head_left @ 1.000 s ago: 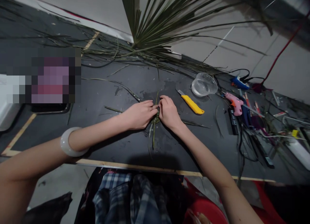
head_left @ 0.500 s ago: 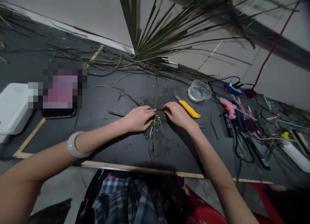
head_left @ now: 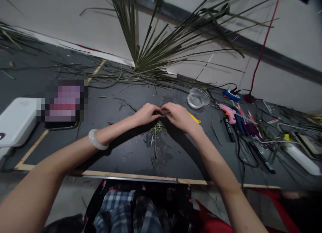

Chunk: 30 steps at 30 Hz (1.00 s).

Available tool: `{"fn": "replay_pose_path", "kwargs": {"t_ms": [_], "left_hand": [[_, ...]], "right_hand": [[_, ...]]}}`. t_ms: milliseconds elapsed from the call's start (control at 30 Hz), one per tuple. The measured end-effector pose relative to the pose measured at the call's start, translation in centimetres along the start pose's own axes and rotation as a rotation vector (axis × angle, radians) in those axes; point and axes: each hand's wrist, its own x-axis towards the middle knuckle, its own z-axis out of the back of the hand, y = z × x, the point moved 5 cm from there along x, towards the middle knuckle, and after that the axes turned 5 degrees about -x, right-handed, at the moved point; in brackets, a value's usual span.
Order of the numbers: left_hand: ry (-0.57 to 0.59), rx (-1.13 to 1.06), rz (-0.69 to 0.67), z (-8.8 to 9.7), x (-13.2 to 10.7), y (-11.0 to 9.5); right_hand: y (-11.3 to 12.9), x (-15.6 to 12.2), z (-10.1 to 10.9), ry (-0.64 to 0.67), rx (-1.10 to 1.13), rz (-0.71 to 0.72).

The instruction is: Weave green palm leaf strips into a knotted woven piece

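Note:
My left hand (head_left: 148, 114) and my right hand (head_left: 179, 117) meet above the dark table, fingertips almost touching. Between their pinched fingers shows a short piece of a thin palm leaf strip (head_left: 164, 111). Just below them, a small green woven piece (head_left: 157, 128) lies on the table, its loose strip ends pointing toward me and out to the sides. Part of the weave is hidden under my hands. Beside my right hand, a yellow utility knife (head_left: 194, 118) is mostly covered by that hand.
A large fanned palm leaf (head_left: 141, 60) leans on the wall behind loose strips. A clear plastic bowl (head_left: 198, 98), a pink glue gun (head_left: 228, 112) and cables are at right. A phone (head_left: 62, 103) and a white box (head_left: 18, 121) stand at left.
Both hands have risen off the woven piece and come closer together, holding the strip between them. My right hand now covers more of the utility knife. The view has shifted slightly.

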Motion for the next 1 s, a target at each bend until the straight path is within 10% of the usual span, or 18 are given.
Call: {"fn": "replay_pose_path", "kwargs": {"t_ms": [133,367,667,1000], "left_hand": [[-0.053,-0.082,0.047,0.4,-0.3,0.9],[-0.072,-0.156,0.04,0.5,-1.2,1.2],[-0.141,-0.133,-0.01,0.4,-1.2,1.1],[-0.164,-0.134,-0.081,0.1,-1.3,1.0]], "right_hand": [[-4.9,-2.4,0.9,-0.242,-0.109,-0.327],[-9.5,-4.7,-3.7,0.028,-0.361,-0.49],[-3.8,-9.3,-0.1,-0.068,0.038,-0.217],[0.0,-9.5,-2.7,-0.054,0.055,-0.147]]}}
